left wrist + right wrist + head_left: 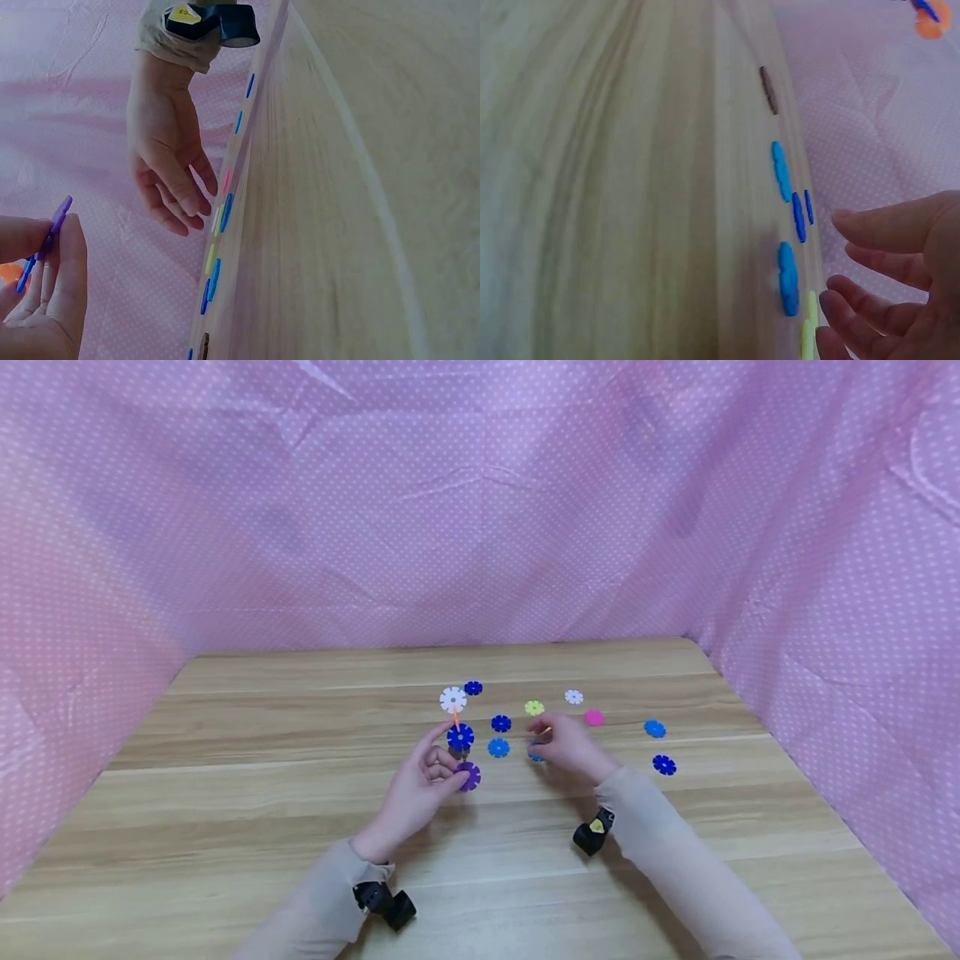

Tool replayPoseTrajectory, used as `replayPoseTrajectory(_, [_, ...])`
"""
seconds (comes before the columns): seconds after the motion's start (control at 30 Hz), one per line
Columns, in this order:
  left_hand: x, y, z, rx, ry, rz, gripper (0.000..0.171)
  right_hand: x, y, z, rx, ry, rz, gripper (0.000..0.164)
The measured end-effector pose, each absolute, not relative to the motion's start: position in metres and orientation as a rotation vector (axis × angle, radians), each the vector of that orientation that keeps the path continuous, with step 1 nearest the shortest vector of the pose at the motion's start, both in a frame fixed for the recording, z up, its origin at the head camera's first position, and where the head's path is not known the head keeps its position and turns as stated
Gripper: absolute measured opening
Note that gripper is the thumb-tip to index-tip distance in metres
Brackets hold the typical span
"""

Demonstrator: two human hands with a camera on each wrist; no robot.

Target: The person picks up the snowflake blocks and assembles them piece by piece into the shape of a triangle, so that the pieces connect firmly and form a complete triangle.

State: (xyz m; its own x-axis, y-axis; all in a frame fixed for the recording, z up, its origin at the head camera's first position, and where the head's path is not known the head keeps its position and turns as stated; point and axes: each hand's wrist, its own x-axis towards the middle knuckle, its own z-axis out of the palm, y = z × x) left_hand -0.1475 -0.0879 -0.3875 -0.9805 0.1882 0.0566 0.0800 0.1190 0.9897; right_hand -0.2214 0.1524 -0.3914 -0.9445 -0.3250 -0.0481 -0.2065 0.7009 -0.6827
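Between thumb and finger, my left hand [422, 777] pinches a purple slotted disc [470, 776]. Joined to it is a chain of slotted discs: a dark blue one [461, 737], an orange one [456, 719] seen edge-on, and a white one [453, 700] at the far end. My right hand [566, 745] hovers low over the table with loosely bent fingers, and nothing shows between them in the right wrist view. Just below it lies a light blue disc [788, 279], partly covered by the fingers in the head view. Yellow discs [808, 337] lie near those fingertips.
On the wooden table [262, 760], several more slotted discs lie flat, among them a light blue [498, 747], a dark blue [501, 723], a pink [594, 717] and a white one [573, 697]. Pink dotted cloth [480, 527] hangs around the back and sides.
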Motion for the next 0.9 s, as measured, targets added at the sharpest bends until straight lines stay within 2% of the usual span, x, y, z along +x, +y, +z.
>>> replayPoseTrajectory(0.13, [-0.1468, -0.0885, -0.3870, 0.251, 2.280, 2.011, 0.075, -0.2254, 0.1502, -0.3957, -0.420, 2.768, -0.983, 0.033])
replayPoseTrajectory(0.4, [-0.1442, -0.0893, -0.3850, 0.207, 2.268, 2.041, 0.075, -0.2281, 0.1477, -0.3987, -0.441, 2.782, -0.932, 0.024])
replayPoseTrajectory(0.6, [-0.1445, -0.0901, -0.3844, 0.206, 2.264, 2.056, 0.077, -0.2276, 0.1477, -0.3999, -0.369, 2.761, -0.956, 0.025])
replayPoseTrajectory(0.77, [-0.1447, -0.0907, -0.3844, 0.231, 2.239, 2.073, 0.077, -0.2229, 0.1482, -0.3998, -0.361, 2.760, -0.926, 0.013])
replayPoseTrajectory(0.9, [-0.1443, -0.0918, -0.3843, 0.248, 2.252, 2.039, 0.076, -0.2196, 0.1497, -0.3985, -0.395, 2.737, -1.021, 0.010])
